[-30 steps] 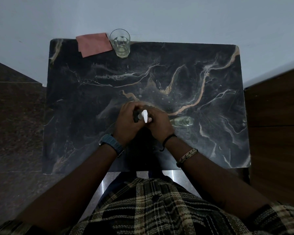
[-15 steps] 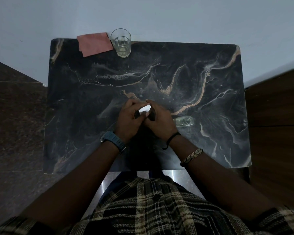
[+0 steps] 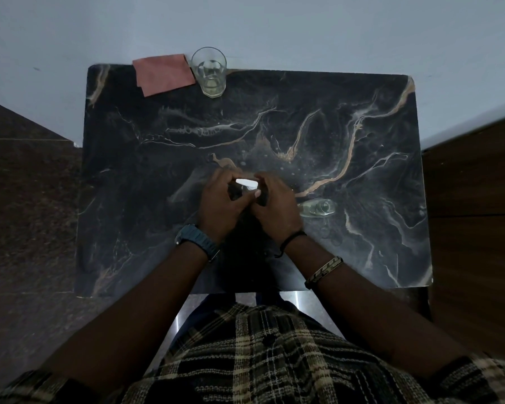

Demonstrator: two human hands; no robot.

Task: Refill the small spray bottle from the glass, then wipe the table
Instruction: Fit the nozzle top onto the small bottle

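Both hands meet over the middle of the black marble table [image 3: 362, 243] and hold the small dark spray bottle [image 3: 234, 192] between them. Its white spray head [image 3: 247, 183] shows between the fingers, lying sideways. My left hand [image 3: 220, 207] grips the bottle from the left and my right hand [image 3: 276, 208] curls round it from the right. Most of the bottle is hidden by the fingers. The glass [image 3: 209, 72] stands at the far edge with a little clear liquid at its bottom.
A pink cloth [image 3: 164, 73] lies folded at the far edge, just left of the glass. A small clear cap [image 3: 317, 207] lies on its side just right of my right hand. A wall runs behind the table and a wooden panel [image 3: 475, 228] stands at the right.
The white spray head has turned from pointing toward me to lying sideways, and both hands have shifted slightly farther from me.
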